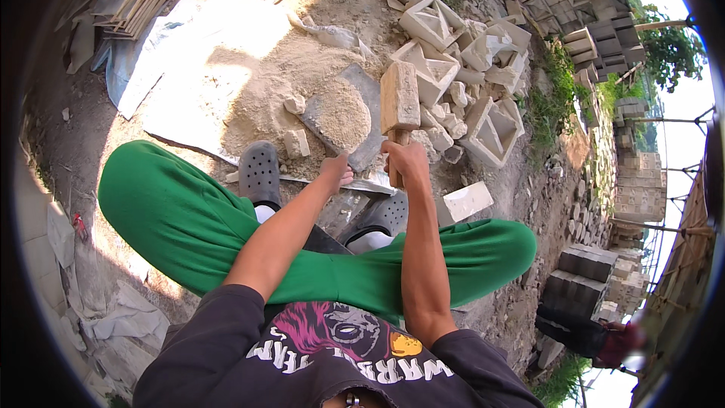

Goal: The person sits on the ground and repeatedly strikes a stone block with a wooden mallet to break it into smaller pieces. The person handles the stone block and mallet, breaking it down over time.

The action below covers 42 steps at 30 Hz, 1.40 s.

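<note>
My right hand (408,161) is wrapped around the handle of a wooden mallet (400,98), whose pale block head stands above the fist. To its left, my left hand (334,172) is closed at the near edge of a grey slab (365,91). Whatever its fingers hold, if anything, is hidden. A heap of crushed pale grit (341,117) covers much of the slab. Two pale stone chunks lie left of the slab, the nearer one (297,143) blocky and the farther one (294,104) smaller.
Broken hollow concrete blocks (432,23) and rubble pile up beyond the mallet. A pale block (464,203) lies by my right knee. My grey clogs (260,171) flank the work spot. Stacked boards (130,0) stand far left. Another person (581,336) is at the right, near dark blocks (578,279).
</note>
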Each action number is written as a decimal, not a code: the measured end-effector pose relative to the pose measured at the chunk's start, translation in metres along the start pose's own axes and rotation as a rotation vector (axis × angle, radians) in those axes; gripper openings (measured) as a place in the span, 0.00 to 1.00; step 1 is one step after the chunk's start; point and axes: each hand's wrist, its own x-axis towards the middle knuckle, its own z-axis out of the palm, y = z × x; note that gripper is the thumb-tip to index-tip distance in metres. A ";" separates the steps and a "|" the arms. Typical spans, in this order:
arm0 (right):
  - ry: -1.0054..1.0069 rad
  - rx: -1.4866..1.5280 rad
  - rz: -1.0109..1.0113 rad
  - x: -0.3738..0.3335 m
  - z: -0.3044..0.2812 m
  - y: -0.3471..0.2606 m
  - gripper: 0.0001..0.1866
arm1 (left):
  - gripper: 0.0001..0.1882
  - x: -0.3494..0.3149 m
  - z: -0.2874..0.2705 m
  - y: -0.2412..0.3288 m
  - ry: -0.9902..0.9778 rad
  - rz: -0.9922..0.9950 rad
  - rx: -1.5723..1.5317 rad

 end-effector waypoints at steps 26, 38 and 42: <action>0.086 0.263 0.054 -0.036 -0.016 0.067 0.15 | 0.28 -0.033 0.042 0.048 -0.104 0.292 -0.419; 0.055 0.266 0.023 -0.023 -0.004 0.059 0.19 | 0.21 -0.049 0.044 0.091 -0.136 0.337 -0.411; 0.047 0.272 -0.043 -0.025 0.001 0.051 0.16 | 0.21 -0.055 0.030 0.106 -0.137 0.388 -0.402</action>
